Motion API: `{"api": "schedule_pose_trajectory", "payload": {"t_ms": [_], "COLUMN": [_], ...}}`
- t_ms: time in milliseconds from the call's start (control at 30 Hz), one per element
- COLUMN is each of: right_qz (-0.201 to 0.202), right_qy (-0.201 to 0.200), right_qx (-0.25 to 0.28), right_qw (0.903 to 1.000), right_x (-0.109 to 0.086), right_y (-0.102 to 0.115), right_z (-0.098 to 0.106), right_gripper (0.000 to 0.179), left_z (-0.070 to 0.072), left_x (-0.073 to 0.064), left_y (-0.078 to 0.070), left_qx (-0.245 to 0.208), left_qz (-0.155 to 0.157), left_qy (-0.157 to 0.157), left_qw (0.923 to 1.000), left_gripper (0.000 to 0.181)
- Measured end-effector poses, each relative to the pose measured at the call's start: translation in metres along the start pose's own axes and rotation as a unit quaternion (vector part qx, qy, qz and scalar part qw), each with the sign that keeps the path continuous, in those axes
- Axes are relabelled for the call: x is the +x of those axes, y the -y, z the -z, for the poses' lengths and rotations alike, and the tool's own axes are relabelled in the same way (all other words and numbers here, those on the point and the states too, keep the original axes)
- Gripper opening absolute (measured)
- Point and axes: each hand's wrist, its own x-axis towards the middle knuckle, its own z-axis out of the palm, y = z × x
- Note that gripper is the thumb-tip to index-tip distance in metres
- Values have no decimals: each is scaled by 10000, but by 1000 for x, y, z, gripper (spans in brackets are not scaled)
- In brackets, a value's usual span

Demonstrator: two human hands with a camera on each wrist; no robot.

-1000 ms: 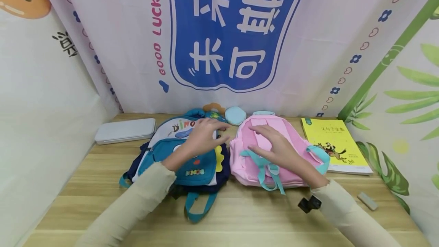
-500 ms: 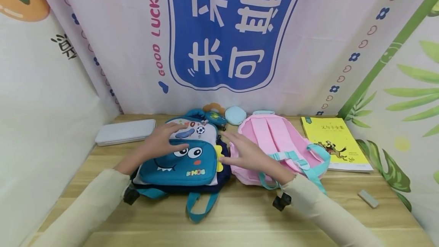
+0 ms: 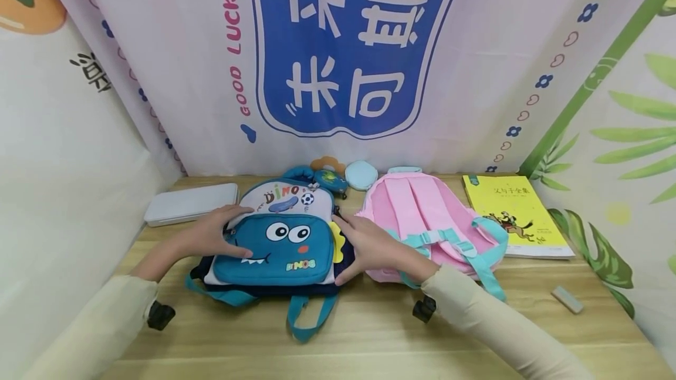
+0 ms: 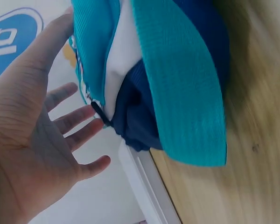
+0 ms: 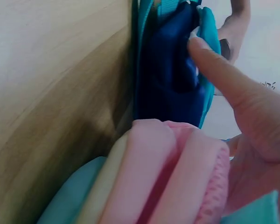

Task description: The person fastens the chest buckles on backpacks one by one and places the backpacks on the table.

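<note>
A teal, white and navy dinosaur backpack [image 3: 277, 251] lies face up on the table in the head view. My left hand [image 3: 211, 234] is at its left side, with the thumb over the front pocket. In the left wrist view my fingers are spread at the bag's teal pocket, near a teal strap [image 4: 182, 88]. My right hand [image 3: 372, 245] is at the bag's right side by the yellow spikes [image 3: 338, 242], fingers extended. Its thumb reaches the bag's edge in the right wrist view. Right beside that hand lies a pink backpack [image 3: 422, 207] with aqua straps, its back panel upward.
A pale grey case [image 3: 191, 203] lies at the back left. Behind the bags are a small teal pouch [image 3: 331, 180] and a pale blue round piece [image 3: 361, 175]. A yellow book [image 3: 509, 210] and a small grey block [image 3: 567, 299] lie on the right of the wooden table [image 3: 359, 350].
My left hand has moved left and down to the dinosaur backpack's left side. My right hand has moved left from the pink backpack, whose aqua straps now lie farther right.
</note>
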Motion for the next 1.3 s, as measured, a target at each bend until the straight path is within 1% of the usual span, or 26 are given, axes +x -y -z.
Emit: {"api": "schedule_pose_trajectory", "payload": {"t_ms": [133,300,467,600,733,833,933,1067,1167,1233,1300], "right_qz": [28,-6,-120,-202,-156,-133,-118,-80,-66,-71,20], "right_qy": [19,-91,-81,0,-68,-165,-287,-518,-718,-833,-973], "right_qx": [-351,-597,-721,-584,-210,273,880,1615,2028,2314,2628], "right_qw": [9994,9982,9973,9981,9996,9994,9956,9855,9766,9693,9599], "right_x": [-1,-3,-4,-5,-6,-6,-8,-12,-15,-16,-17], "right_y": [-2,-2,-1,0,-1,-2,-3,-3,-2,-3,-4], "right_z": [-4,-8,-10,-10,-11,-9,-8,-4,-2,-3,-4], "right_gripper": [134,130,128,125,117,111,106,103,101,99,97], "left_z": [6,9,8,6,4,3,2,1,1,0,0], "left_x": [-5,-8,-7,-7,-6,-5,-5,-5,-6,-6,-7], "left_y": [6,8,9,10,12,13,13,14,14,14,14], "left_qx": [-44,64,164,145,97,64,-1,-134,-215,-271,-322], "left_qz": [52,133,177,241,301,309,335,377,382,369,348], "left_qy": [175,365,392,401,420,411,424,450,454,451,445], "left_qw": [9998,9992,9989,9988,9986,9987,9985,9982,9980,9979,9979], "left_gripper": [103,103,104,104,103,103,103,103,102,101,101]}}
